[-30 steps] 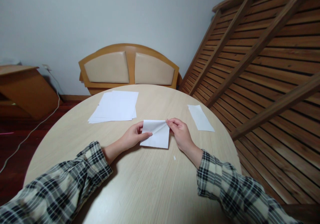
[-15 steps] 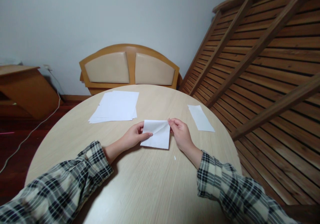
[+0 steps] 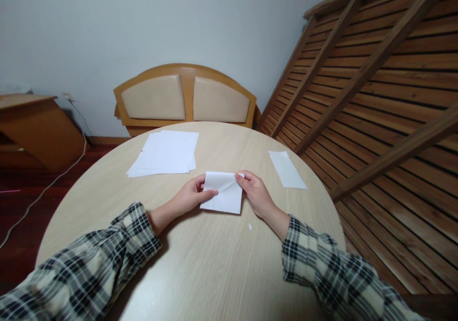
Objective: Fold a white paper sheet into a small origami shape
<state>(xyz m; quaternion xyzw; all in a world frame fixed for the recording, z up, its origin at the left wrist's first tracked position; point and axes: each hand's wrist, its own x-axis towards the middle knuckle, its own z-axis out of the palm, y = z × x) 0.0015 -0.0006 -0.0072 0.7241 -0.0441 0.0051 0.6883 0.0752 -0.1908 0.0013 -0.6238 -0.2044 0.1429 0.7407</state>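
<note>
Between my hands is a small, roughly square piece of folded white paper [image 3: 225, 196], with a diagonal crease running across it. My left hand [image 3: 186, 196] pinches its left edge, thumb on top and fingers underneath. At the upper right corner my right hand [image 3: 258, 194] grips it, the thumb pressed on the face near the top edge and the other fingers mostly hidden behind. The paper is held just over the round table [image 3: 200, 264], low above its surface.
A stack of white paper sheets [image 3: 168, 151] lies at the back left of the table. A white paper strip [image 3: 288, 169] is at the right. A tiny paper scrap [image 3: 250, 226] sits near my right wrist. Behind stand a headboard [image 3: 189, 92] and wooden slats [image 3: 386, 77].
My right thumb has slid left and onto the face of the paper at its upper right corner. My left hand keeps its grip, and the paper has barely shifted.
</note>
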